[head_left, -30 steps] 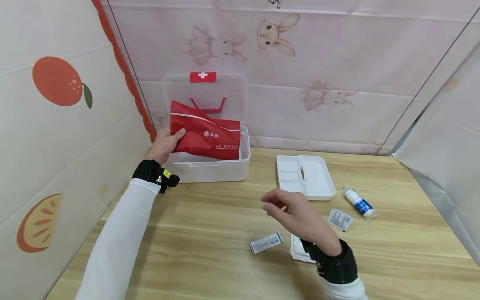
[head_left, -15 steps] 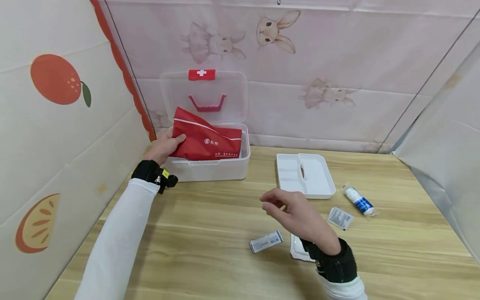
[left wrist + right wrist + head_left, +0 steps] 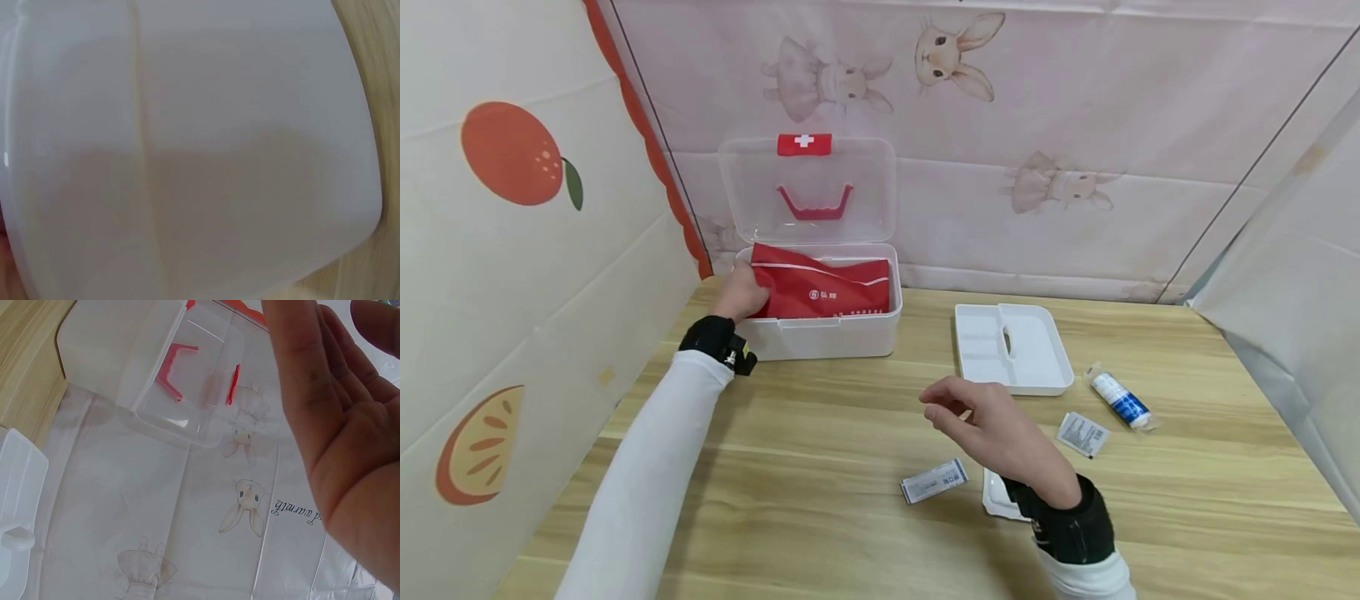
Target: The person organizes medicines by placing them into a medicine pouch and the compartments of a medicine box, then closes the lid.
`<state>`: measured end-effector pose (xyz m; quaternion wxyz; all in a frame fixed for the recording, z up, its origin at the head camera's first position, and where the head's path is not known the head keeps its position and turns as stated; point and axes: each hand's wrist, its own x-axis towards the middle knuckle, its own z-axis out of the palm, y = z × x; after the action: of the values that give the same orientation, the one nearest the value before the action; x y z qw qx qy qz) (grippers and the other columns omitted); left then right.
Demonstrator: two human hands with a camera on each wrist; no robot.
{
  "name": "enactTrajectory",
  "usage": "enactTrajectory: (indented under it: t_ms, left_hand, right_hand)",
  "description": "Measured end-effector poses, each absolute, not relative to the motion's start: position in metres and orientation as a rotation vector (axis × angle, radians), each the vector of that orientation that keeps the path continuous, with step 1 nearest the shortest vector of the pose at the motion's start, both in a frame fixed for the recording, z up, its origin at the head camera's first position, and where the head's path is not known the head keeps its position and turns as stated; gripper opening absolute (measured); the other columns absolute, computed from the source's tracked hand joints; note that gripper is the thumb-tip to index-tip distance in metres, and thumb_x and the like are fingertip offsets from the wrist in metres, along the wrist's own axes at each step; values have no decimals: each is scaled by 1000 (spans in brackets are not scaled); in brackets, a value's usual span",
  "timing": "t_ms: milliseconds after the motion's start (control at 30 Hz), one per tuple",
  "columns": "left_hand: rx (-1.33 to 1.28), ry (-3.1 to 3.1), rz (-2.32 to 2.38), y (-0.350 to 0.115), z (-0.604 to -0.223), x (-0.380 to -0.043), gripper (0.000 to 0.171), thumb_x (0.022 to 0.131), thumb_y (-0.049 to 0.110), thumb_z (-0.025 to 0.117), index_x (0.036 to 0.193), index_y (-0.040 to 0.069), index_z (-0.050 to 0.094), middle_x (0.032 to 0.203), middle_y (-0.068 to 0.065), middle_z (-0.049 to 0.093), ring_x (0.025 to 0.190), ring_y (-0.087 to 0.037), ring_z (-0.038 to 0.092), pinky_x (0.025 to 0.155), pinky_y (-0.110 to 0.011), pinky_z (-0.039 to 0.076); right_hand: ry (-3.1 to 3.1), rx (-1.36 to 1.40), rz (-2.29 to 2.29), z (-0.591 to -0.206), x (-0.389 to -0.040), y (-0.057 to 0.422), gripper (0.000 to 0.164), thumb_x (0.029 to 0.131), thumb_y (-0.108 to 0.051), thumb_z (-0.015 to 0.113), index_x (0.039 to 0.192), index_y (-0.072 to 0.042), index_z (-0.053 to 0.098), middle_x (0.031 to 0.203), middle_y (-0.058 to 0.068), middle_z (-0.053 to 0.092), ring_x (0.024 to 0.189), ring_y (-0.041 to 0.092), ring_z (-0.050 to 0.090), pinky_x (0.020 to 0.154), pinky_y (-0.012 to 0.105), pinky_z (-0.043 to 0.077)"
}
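A red fabric pouch [image 3: 820, 287] with white print and a white stripe sits inside the clear plastic first-aid box [image 3: 820, 339], its upper part showing above the front rim. My left hand [image 3: 741, 292] reaches over the box's left end and holds the pouch by its left side, most fingers hidden. In the left wrist view the white box wall [image 3: 250, 125] fills nearly everything. My right hand [image 3: 992, 429] hovers over the table with loosely bent fingers and nothing in them. Below it lie a slim printed packet [image 3: 934, 481] and a partly covered white packet [image 3: 1002, 498].
The box's clear lid [image 3: 808, 190], with a red handle, stands raised against the printed backdrop. To the right on the wooden table [image 3: 820, 433] are a white compartment tray [image 3: 1015, 350], a square printed sachet [image 3: 1082, 434] and a wrapped blue-and-white roll [image 3: 1121, 400].
The red pouch has gone down deeper into the box, with my left hand lowering and shifting slightly right. My right hand has stayed in place.
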<state>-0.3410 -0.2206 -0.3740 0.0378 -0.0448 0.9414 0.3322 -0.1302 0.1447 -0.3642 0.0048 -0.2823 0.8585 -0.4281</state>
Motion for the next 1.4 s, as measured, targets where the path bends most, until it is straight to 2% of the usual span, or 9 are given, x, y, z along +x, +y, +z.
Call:
enactTrajectory:
  t_ms: [133, 333, 433, 533, 667, 833, 1000, 1133, 1400]
  left_hand:
    - [-119, 2891, 1004, -218, -373, -339, 66, 95, 1, 47, 148, -10, 9, 139, -34, 39, 119, -44, 45, 108, -53, 38]
    - [-4, 2914, 829, -218, -373, -337, 52, 96, 5, 44, 142, -14, 29, 129, -33, 47, 109, -42, 48, 101, -50, 42]
    - [82, 2909, 717, -218, -376, -340, 38, 97, 8, 44, 129, -13, 47, 109, -27, 55, 97, -37, 51, 87, -44, 44]
    - [139, 2907, 627, -220, -379, -344, 24, 96, 10, 46, 107, -8, 59, 84, -17, 54, 80, -31, 51, 72, -37, 41]
    - [172, 2870, 599, -221, -382, -350, 19, 96, 11, 50, 86, -1, 60, 66, -7, 46, 67, -24, 48, 63, -31, 38]
    - [217, 2820, 535, -220, -380, -352, 24, 95, 11, 49, 73, 5, 56, 59, -2, 41, 60, -19, 45, 62, -30, 37]
    - [242, 2804, 501, -218, -377, -349, 24, 96, 10, 47, 76, 3, 58, 62, -3, 45, 64, -20, 47, 66, -31, 39]
    - [268, 2809, 475, -217, -373, -347, 26, 97, 10, 45, 91, -4, 65, 69, -6, 51, 70, -23, 50, 70, -32, 40]
    - [307, 2893, 504, -212, -365, -344, 33, 100, 13, 44, 118, -8, 62, 103, -21, 62, 93, -34, 54, 85, -43, 45]
  right_hand:
    - [2692, -881, -1335, -365, -131, 144, 12, 97, -15, 64, 108, -11, 69, 92, -6, 69, 82, 7, 61, 67, 26, 54]
    - [2698, -882, -1332, -366, -131, 143, 12, 97, -14, 64, 108, -11, 69, 92, -7, 69, 82, 7, 61, 67, 25, 54]
    - [2698, -886, -1334, -367, -131, 143, 12, 97, -14, 64, 108, -11, 69, 92, -7, 69, 82, 6, 61, 67, 26, 54]
    - [2699, -892, -1328, -368, -131, 142, 13, 98, -14, 63, 108, -11, 69, 92, -7, 69, 82, 6, 61, 67, 26, 54]
    - [2700, -889, -1320, -368, -132, 143, 13, 98, -14, 63, 108, -10, 69, 92, -6, 69, 82, 7, 62, 67, 25, 54]
    - [2704, -889, -1311, -368, -132, 144, 13, 98, -15, 63, 109, -10, 69, 92, -6, 69, 82, 6, 62, 67, 26, 54]
    - [2710, -888, -1309, -368, -133, 144, 14, 98, -16, 63, 109, -11, 69, 93, -6, 69, 82, 6, 62, 68, 25, 53]
    - [2704, -888, -1312, -368, -133, 144, 14, 98, -15, 63, 109, -11, 69, 93, -6, 69, 82, 7, 61, 68, 25, 54]
    - [2700, -881, -1330, -366, -134, 145, 13, 97, -13, 64, 108, -11, 69, 92, -6, 69, 81, 7, 61, 68, 27, 54]
